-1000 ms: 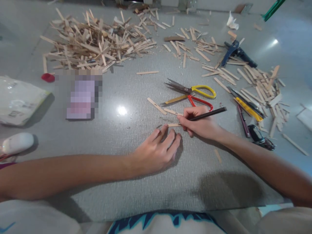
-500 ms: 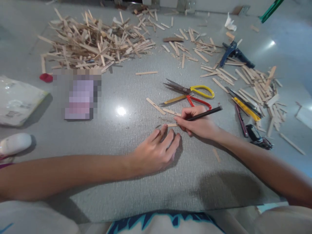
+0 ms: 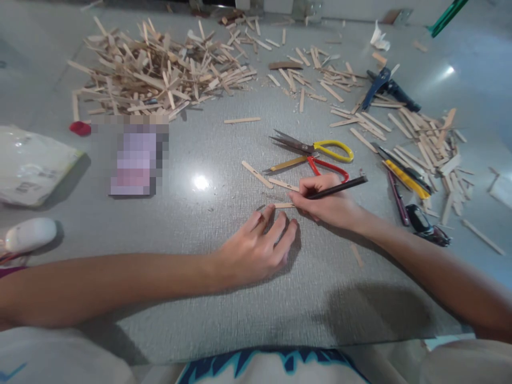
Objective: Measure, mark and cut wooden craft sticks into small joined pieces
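In my right hand (image 3: 326,202) is a slim black pencil (image 3: 338,188), gripped between thumb and fingers and slanting up to the right. Its writing end, hidden by the fingers, is at a short popsicle stick (image 3: 283,205) lying flat on the table. My left hand (image 3: 262,242) holds the left end of this stick down with its fingertips; the other fingers are bent and apart. Just beyond lie two more sticks with small marks or holes, one (image 3: 257,174) slanted and one (image 3: 284,184) partly behind my right hand. Scissors (image 3: 294,143) with yellow and red handles lie open behind them.
A big heap of wooden sticks (image 3: 152,69) covers the back left. More sticks (image 3: 434,141) lie scattered at right, near a blue clamp-like tool (image 3: 378,88), a yellow cutter (image 3: 412,178) and keys (image 3: 438,234). At left are a blurred-out phone-like object (image 3: 134,160), a plastic bag (image 3: 36,165) and a white mouse-shaped object (image 3: 32,234).
My right hand and the pencil have shifted very slightly along the stick. The whole view has slid a little to the right. My left hand stays on the stick.
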The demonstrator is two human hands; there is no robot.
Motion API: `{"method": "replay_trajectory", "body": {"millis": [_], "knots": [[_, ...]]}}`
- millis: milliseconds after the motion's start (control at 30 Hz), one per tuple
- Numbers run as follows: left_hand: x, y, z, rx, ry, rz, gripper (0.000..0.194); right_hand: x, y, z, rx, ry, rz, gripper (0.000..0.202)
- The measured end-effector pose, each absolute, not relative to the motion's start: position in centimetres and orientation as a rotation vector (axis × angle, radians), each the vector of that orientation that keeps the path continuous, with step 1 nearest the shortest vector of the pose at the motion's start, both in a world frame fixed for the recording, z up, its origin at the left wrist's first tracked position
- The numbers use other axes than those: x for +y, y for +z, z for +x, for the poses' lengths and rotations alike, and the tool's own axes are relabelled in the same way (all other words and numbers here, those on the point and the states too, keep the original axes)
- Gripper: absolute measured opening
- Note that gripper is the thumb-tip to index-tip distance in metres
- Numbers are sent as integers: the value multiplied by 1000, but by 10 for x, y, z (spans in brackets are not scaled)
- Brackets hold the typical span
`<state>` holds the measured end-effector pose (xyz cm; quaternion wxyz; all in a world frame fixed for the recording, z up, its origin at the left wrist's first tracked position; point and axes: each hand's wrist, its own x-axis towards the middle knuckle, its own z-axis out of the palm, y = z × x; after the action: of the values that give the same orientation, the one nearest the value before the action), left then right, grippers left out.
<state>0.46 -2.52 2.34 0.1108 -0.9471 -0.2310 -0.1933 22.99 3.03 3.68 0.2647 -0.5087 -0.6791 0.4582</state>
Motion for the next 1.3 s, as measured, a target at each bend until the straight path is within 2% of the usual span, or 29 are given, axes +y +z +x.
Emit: {"method": "replay_trajectory", "body": {"millis": [300, 700, 1300], "knots": [[-26, 24, 3, -688, -581, -2784, 37, 31, 44, 228, -1910, 1166, -1414, 42], [-25, 23, 4, -690, -627, -2763, 37, 24, 40, 223, -1705, 1300, -1356, 49], [-25, 22, 5, -685, -610, -2784, 39, 24, 36, 223, -1732, 1263, -1347, 51]]}}
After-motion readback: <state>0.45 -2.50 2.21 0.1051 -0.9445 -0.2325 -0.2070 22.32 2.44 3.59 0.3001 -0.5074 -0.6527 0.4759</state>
